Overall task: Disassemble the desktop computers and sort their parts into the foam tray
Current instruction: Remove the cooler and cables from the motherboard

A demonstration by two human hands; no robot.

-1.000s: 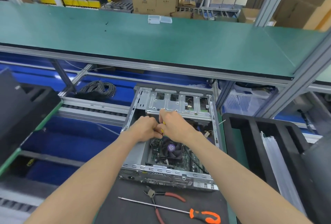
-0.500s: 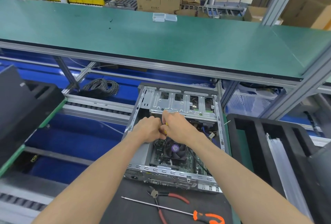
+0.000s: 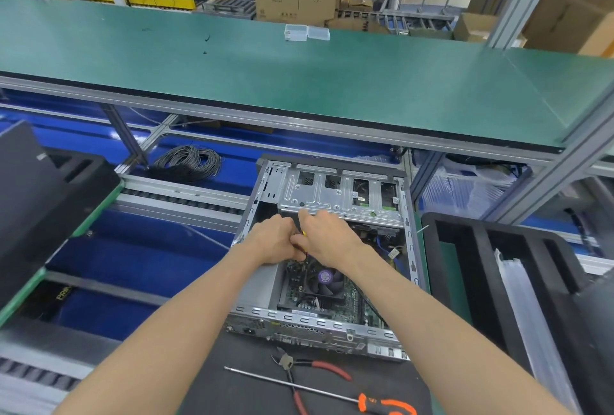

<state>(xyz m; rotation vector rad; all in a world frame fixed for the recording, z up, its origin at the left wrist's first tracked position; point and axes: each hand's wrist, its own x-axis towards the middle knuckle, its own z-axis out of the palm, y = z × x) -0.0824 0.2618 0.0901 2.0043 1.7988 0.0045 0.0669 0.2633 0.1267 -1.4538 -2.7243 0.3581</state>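
Note:
An open desktop computer case (image 3: 408, 248) lies on the bench in front of me, its metal drive cage (image 3: 335, 192) at the far end. Inside, a black CPU fan (image 3: 327, 278) sits on the green motherboard. My left hand (image 3: 274, 238) and my right hand (image 3: 327, 237) meet over the case just below the drive cage, fingers curled round a thin bundle of yellow and black wires (image 3: 304, 234). Most of the wires are hidden by the hands. A black foam tray (image 3: 465, 248) with long slots stands to the right of the case.
Red-handled cutters (image 3: 309, 369) and a long orange-handled screwdriver (image 3: 332, 394) lie on the black mat near me. A coil of black cable (image 3: 189, 162) rests on the blue belt at the left. Another black tray (image 3: 50, 202) sits far left. A green shelf (image 3: 299, 82) overhangs the case.
Both hands stay together on the wires at the same spot in the case. Only my head has shifted slightly, so the scene sits a little further right in view.

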